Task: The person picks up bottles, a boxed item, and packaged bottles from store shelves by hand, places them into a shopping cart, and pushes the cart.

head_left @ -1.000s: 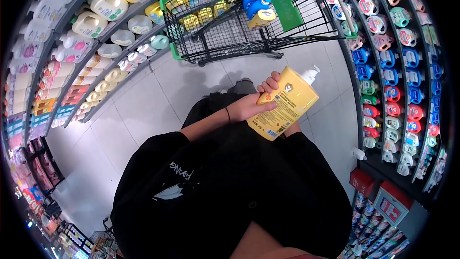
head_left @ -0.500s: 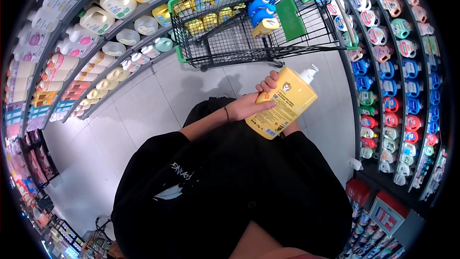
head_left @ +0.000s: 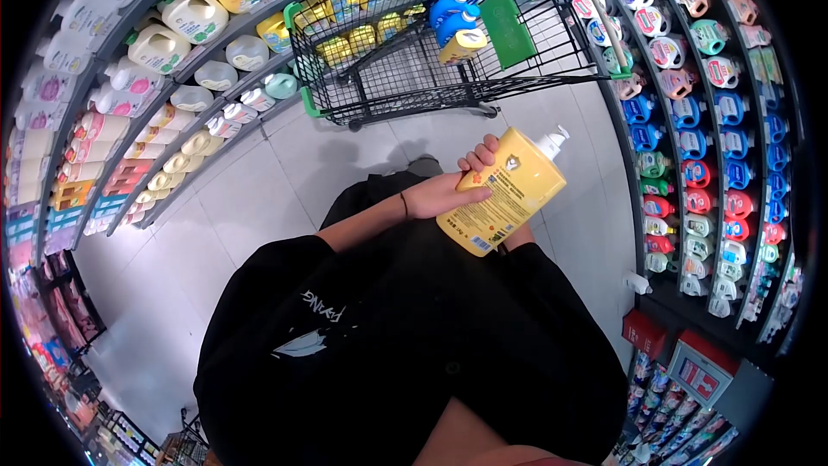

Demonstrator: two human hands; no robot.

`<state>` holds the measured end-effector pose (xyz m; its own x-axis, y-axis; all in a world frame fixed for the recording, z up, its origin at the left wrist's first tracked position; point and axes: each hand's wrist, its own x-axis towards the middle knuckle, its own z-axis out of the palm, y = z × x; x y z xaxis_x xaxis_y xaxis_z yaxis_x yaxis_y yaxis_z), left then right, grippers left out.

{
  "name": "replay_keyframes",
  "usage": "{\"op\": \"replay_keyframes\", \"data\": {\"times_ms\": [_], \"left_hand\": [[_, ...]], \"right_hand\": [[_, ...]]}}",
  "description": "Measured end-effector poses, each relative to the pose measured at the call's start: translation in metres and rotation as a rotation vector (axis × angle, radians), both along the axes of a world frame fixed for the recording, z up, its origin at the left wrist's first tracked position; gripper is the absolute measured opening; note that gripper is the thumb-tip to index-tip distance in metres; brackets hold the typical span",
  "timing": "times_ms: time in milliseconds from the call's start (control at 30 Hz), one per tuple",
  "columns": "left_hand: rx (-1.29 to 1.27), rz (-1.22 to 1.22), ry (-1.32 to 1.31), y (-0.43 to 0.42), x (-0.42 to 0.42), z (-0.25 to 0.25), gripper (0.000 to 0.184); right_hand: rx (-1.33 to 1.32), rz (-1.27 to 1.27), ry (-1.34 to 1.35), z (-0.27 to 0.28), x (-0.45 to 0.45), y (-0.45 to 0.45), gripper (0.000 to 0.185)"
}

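A yellow pump bottle (head_left: 504,194) with a white pump top is tilted in front of my body, its printed back label facing up. My left hand (head_left: 435,196) is closed on its left side, thumb lying across the label. From below right my right forearm runs in behind the bottle. Most of my right hand (head_left: 479,154) is hidden there; the curled fingers showing over the bottle's upper left edge appear to be its own.
A black wire shopping cart (head_left: 392,91) with green trim stands ahead, holding blue bottles (head_left: 454,17) and a yellow pack (head_left: 463,46). Detergent shelves (head_left: 185,69) curve along the left, and more shelves (head_left: 690,147) stand on the right. A red box (head_left: 699,368) sits low at right.
The view has shifted slightly, so the cart and shelves appear further left. A shoe tip now shows below the cart. Both hands keep their hold on the bottle.
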<state>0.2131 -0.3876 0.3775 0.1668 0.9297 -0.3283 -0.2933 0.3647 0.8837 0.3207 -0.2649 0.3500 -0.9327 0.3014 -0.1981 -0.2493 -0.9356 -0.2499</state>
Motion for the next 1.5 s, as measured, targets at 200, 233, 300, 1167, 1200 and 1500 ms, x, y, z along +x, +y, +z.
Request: {"op": "replay_keyframes", "data": {"times_ms": [200,233,300,1167,1200,1500], "left_hand": [[-0.032,0.002,0.043,-0.003,-0.002,-0.008,0.055],[-0.032,0.013,0.044,-0.004,-0.003,-0.008,0.055],[-0.039,0.044,-0.003,-0.006,-0.004,-0.003,0.055],[-0.057,0.011,-0.03,0.015,0.003,-0.001,0.058],[-0.066,-0.002,0.0,0.017,-0.001,0.003,0.058],[-0.029,0.136,-0.248,0.025,-0.008,-0.015,0.067]], "right_hand": [[0.007,0.015,0.049,-0.003,-0.006,-0.003,0.033],[0.006,0.029,0.058,-0.002,-0.009,-0.002,0.033],[0.019,0.063,0.06,0.0,-0.013,-0.001,0.033],[0.07,0.072,-0.115,0.001,0.002,0.024,0.038],[0.044,0.059,-0.098,0.0,-0.001,0.026,0.044],[0.035,0.112,-0.05,-0.02,-0.011,0.043,0.05]]}}
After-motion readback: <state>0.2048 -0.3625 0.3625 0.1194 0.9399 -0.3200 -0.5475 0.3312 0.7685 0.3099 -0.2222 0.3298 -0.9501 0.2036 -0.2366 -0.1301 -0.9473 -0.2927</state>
